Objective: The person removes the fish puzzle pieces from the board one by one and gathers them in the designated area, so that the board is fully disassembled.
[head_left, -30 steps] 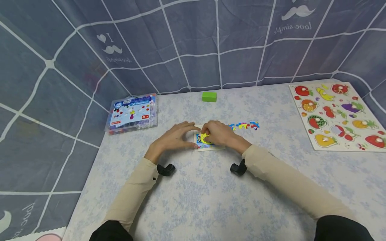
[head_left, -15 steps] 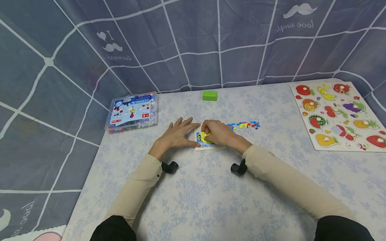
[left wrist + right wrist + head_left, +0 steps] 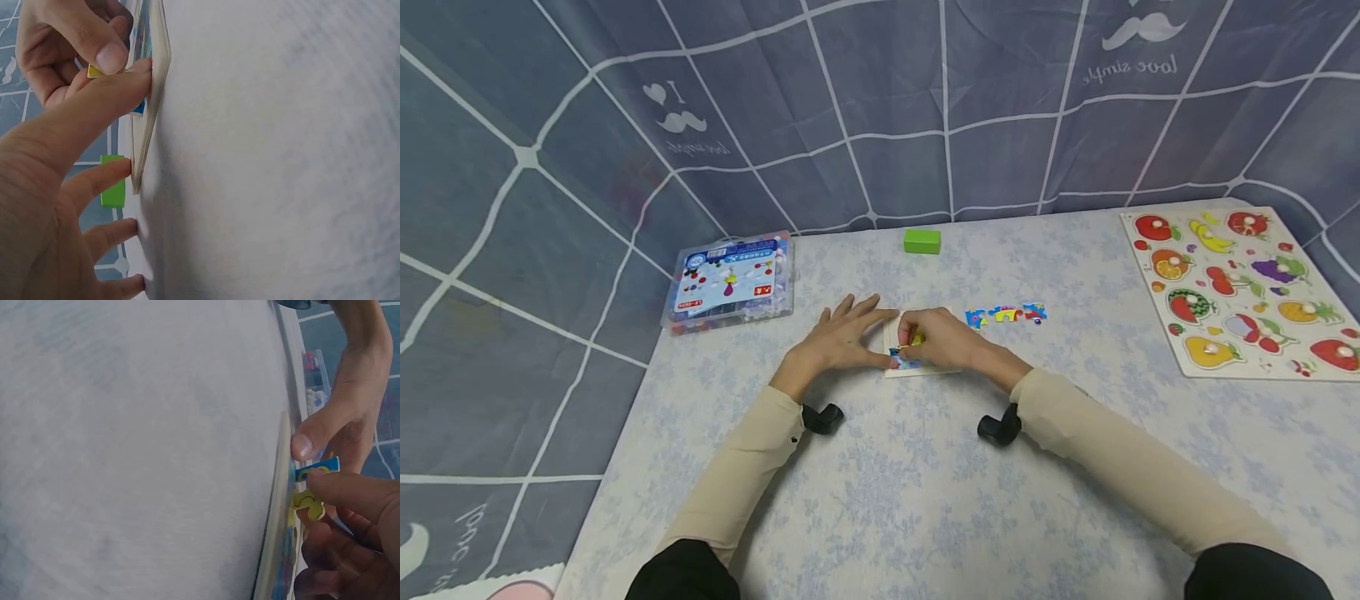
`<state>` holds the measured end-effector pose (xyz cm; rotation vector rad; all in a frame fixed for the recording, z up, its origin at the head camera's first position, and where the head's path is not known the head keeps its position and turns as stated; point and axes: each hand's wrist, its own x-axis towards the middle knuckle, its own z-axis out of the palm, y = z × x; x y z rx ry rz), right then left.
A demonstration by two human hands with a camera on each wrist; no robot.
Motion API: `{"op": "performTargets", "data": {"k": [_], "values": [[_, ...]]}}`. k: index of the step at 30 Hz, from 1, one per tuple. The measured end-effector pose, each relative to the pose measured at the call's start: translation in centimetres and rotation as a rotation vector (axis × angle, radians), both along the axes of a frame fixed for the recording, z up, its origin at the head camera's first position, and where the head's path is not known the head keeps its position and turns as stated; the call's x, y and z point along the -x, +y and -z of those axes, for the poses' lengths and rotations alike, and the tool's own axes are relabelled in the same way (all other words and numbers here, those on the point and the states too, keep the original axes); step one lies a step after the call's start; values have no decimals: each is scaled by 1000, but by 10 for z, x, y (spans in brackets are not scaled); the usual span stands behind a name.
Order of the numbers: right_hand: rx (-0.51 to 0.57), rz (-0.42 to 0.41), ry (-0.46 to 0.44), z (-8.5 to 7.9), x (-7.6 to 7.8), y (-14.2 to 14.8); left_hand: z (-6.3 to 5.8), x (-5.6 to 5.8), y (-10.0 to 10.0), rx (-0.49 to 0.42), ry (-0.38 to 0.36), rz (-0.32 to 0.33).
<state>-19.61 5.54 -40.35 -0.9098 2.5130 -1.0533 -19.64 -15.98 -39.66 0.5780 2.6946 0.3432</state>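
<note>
My left hand [image 3: 842, 337] lies with fingers spread at the left side of a small wooden jigsaw board [image 3: 923, 372]; its thumb presses the board's near left part. In the left wrist view, the index fingertip touches the board's edge. My right hand [image 3: 951, 337] is over the board and pinches a yellow-and-blue jigsaw piece [image 3: 307, 502] between thumb and fingers. That piece stands tilted up from the board in the right wrist view. Much of the board is hidden by the right hand. Several loose jigsaw pieces [image 3: 1006, 313] lie in a row just right of it.
A green block [image 3: 922, 242] sits at the back of the table. At the back left is a clear plastic case [image 3: 730, 283] with a printed label. A large fruit puzzle board [image 3: 1243, 292] lies at the right. A grey checked curtain [image 3: 895, 100] hangs behind.
My right hand has tipped the yellow piece up from lying flat and drawn slightly nearer. The left fingers have spread wider since one second ago, with the thumb still on the board.
</note>
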Motion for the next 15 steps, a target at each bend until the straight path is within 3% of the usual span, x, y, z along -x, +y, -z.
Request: {"op": "performTargets", "data": {"k": [15], "values": [[164, 217, -111, -3, 8, 17, 2, 1, 0, 26, 9, -3]]}}
